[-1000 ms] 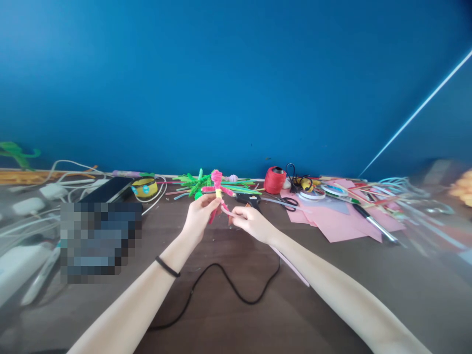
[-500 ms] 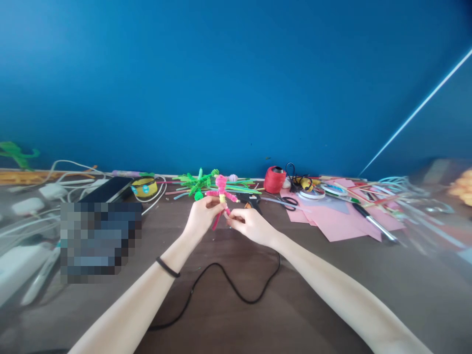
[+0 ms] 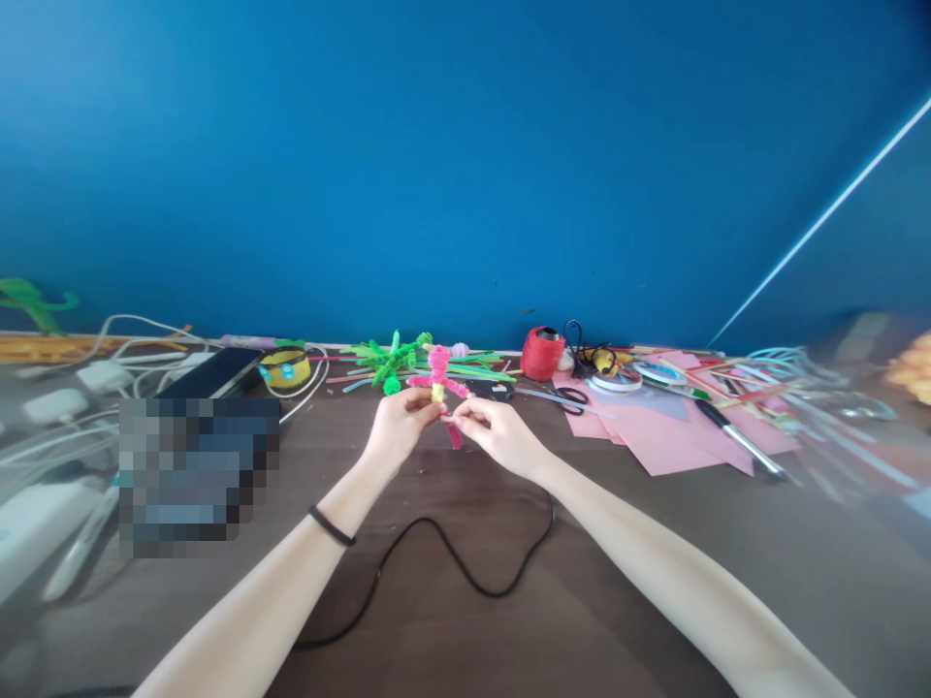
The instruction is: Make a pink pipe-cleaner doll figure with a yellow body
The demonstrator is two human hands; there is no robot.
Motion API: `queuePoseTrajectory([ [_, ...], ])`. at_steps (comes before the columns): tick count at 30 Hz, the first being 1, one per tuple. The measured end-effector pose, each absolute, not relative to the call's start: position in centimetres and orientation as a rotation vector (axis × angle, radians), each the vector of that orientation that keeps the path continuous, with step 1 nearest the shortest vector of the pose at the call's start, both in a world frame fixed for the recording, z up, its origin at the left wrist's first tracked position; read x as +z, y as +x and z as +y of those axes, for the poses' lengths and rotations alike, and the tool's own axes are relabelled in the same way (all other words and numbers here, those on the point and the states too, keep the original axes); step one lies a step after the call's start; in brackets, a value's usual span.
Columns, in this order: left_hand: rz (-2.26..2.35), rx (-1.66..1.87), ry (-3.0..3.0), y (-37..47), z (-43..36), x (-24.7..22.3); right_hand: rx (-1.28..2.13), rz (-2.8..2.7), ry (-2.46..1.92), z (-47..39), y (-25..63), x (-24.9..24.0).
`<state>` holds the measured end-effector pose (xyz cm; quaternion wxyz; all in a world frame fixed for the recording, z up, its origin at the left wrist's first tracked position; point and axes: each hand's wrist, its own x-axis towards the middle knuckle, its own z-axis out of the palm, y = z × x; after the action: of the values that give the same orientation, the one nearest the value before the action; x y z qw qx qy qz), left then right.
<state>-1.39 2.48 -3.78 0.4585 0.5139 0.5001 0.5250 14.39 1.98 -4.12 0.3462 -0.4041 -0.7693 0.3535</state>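
A small pink figure of fuzzy stems point(image 3: 438, 360), with a yellow middle, is held upright between both hands over the dark table. My left hand point(image 3: 401, 419) pinches it at its middle from the left. Lower down on the right, the thumb and fingers of my right hand point(image 3: 496, 431) are closed on a thin pink part of it. A pink leg hangs below the fingertips. Just behind the figure lies a green fuzzy-stem shape point(image 3: 395, 359) on a row of loose stems.
Red thread spool point(image 3: 542, 354), black scissors point(image 3: 571, 397), pink paper sheets point(image 3: 655, 441) and a pen point(image 3: 740, 441) lie right. White cables, a phone point(image 3: 218, 373) and a yellow tape roll point(image 3: 285, 370) lie left. A black cord point(image 3: 451, 553) curves across the table's front.
My right hand has shifted slightly up. The figure's lower part has changed position: a pink leg that slanted down left now hangs nearly straight down between the hands.
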Motion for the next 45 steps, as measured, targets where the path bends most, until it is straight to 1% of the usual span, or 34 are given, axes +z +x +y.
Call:
queuePoseTrajectory([
  [4, 1.192, 1.312, 1.183, -1.4, 2.5, -4.0, 0.889, -1.939, -1.031, 2.3, 14.6, -4.3],
  [12, 1.096, 1.289, 1.047, -1.3, 2.5, -4.2, 0.688, -1.929, -1.159, 2.6, 14.8, -4.6],
  [17, 1.075, 1.243, 1.073, -1.2, 2.4, -4.0, 0.599, -1.932, -1.262, 2.8, 14.7, -4.9],
  [21, 1.039, 1.279, 1.055, -1.3, 2.4, -4.1, 0.658, -2.02, -1.283, 2.9, 14.6, -5.2],
  [28, 1.014, 1.342, 0.987, -1.4, 2.6, -4.1, 0.881, -2.125, -1.189, 2.3, 14.3, -5.0],
  [30, 1.012, 1.347, 0.961, -1.3, 2.6, -4.0, 0.889, -2.173, -1.169, 2.0, 14.1, -4.9],
  [35, 1.066, 1.404, 0.927, -1.2, 2.3, -3.7, 0.619, -2.4, -1.322, 0.7, 13.1, -5.2],
  [37, 1.123, 1.429, 0.961, -1.2, 2.2, -3.8, 0.545, -2.502, -1.352, 0.0, 12.6, -5.5],
  [40, 1.24, 1.458, 1.142, -1.2, 2.1, -3.9, 0.526, -2.572, -1.305, -0.7, 12.2, -5.6],
  [45, 1.391, 1.419, 1.457, -1.6, 2.2, -3.8, 0.634, -2.366, -1.186, -0.5, 12.4, -5.0],
])
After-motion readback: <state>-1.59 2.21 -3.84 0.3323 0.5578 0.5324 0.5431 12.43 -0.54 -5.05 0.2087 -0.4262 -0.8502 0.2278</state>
